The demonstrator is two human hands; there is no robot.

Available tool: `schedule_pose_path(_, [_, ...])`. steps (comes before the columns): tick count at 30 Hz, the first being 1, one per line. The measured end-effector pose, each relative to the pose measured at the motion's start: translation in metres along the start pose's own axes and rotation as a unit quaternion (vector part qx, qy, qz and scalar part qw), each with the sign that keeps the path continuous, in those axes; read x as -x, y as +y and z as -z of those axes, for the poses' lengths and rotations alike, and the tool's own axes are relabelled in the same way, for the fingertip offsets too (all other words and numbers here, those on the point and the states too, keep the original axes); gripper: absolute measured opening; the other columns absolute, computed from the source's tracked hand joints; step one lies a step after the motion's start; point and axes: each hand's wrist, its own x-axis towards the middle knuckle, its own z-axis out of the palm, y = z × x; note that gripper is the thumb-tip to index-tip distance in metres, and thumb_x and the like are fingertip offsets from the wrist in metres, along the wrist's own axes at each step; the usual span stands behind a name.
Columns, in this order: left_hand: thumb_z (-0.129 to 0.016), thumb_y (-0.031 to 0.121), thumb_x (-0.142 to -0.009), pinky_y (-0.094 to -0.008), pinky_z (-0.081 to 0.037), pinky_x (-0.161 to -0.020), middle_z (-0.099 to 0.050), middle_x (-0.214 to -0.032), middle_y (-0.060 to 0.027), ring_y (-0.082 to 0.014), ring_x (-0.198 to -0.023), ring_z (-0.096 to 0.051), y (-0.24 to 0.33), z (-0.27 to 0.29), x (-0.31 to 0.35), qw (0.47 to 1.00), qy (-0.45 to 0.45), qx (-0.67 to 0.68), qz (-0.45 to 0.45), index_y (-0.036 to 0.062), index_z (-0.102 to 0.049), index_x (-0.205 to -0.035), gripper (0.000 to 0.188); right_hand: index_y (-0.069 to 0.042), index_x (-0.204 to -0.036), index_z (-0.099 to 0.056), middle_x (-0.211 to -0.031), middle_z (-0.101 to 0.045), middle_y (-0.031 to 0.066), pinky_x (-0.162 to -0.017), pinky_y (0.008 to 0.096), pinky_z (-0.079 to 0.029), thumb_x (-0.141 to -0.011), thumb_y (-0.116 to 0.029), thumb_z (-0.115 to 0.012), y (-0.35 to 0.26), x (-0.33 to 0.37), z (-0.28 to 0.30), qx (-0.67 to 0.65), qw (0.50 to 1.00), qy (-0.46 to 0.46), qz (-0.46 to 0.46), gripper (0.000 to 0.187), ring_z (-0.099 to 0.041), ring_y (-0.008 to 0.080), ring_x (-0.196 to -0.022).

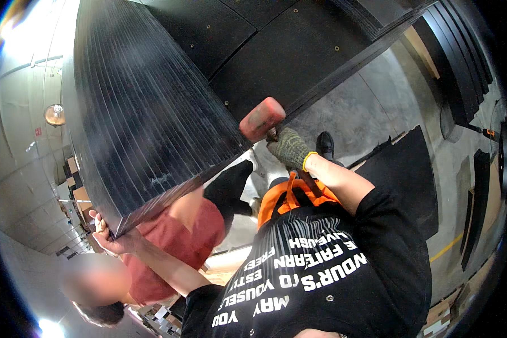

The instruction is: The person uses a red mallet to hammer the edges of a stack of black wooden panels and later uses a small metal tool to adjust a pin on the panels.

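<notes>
A tall stack of thin black panels (152, 112) stands at the left, its layered edges facing me. My left hand (111, 241), bare, grips the stack's near lower corner, with fingers bent around the edge. In a grey-green knit glove with a yellow cuff, my right hand (290, 147) is closed around the handle of a rubber mallet (263, 119). The mallet's worn red head is close to the stack's right corner; I cannot tell if they touch. Behind the stack lies a broad black panel surface (287, 53) with small round fittings.
A person in a red shirt (177, 242) is close beside my left arm, below the stack. On the right, a black sheet (405, 180) lies on the concrete floor (355, 107). More black boards (456, 56) are stacked at the far right, near an orange-and-black tool (489, 134).
</notes>
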Motion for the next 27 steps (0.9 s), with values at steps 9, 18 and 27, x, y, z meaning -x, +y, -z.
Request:
schedule_pose_path(9, [-0.050, 0.019, -0.085, -0.0428, -0.039, -0.103, -0.063, -0.100, -0.0150, -0.0260, -0.108, -0.055, 0.003, 0.007, 0.000, 1.000, -0.009, 0.015, 0.002, -0.0002, -0.063, -0.079, 0.024, -0.003, -0.097, -0.058, -0.088, -0.063, 0.0224, -0.072, 0.0448, -0.048, -0.078, -0.022, -0.059, 0.013, 0.001, -0.022, 0.044, 0.991, 0.079, 0.097, 0.028, -0.061, 0.0387, -0.086])
schedule_pose_path(18, [-0.031, 0.026, -0.095, -0.0508, -0.031, -0.106, -0.063, -0.094, -0.0152, -0.0293, -0.104, -0.057, -0.015, 0.023, -0.013, 0.974, -0.184, 0.022, -0.132, 0.0021, -0.058, -0.083, 0.038, -0.006, -0.098, -0.060, -0.083, -0.063, 0.0138, -0.070, 0.0420, -0.050, -0.076, -0.021, -0.063, 0.002, 0.034, -0.046, -0.032, 0.869, 0.296, 0.394, 0.027, -0.061, 0.0355, -0.080])
schedule_pose_path(27, [-0.021, 0.037, -0.096, -0.0490, -0.041, -0.096, -0.062, -0.094, -0.0251, -0.0337, -0.098, -0.057, -0.025, 0.017, -0.027, 0.939, -0.261, 0.109, -0.196, -0.0031, -0.060, -0.082, 0.057, -0.006, -0.111, -0.061, -0.100, -0.066, 0.0056, -0.080, 0.0314, -0.049, -0.082, -0.022, -0.063, 0.024, 0.018, -0.188, -0.266, 0.868, 0.136, 0.398, 0.034, -0.062, 0.0186, -0.091])
